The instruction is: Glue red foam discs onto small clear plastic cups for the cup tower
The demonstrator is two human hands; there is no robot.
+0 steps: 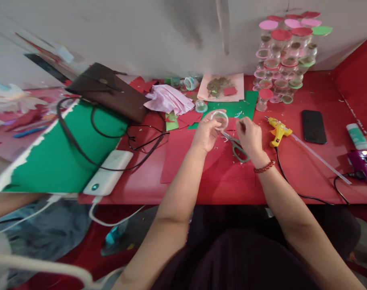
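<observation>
My left hand (207, 132) is closed on a small clear plastic cup (220, 120), its round rim facing up toward me. Just to the right, my right hand (250, 136) is closed in a pinch, apart from the cup. Whatever its fingers hold, if anything, is hidden. A pair of grey-handled scissors (239, 153) lies below and between the hands on red paper (183, 155), among tiny white scraps. A yellow glue gun (278, 131) with a long clear glue stick rests right of my right hand.
Stacked clear cups with coloured paper discs (281, 60) stand at the back right. Near them lie a black phone (314, 126) and a glue bottle (357, 136). Leftward are a brown pouch (111, 90), a white power bank (108, 173), cables and a green board (59, 149). Another person's arm (14, 203) shows.
</observation>
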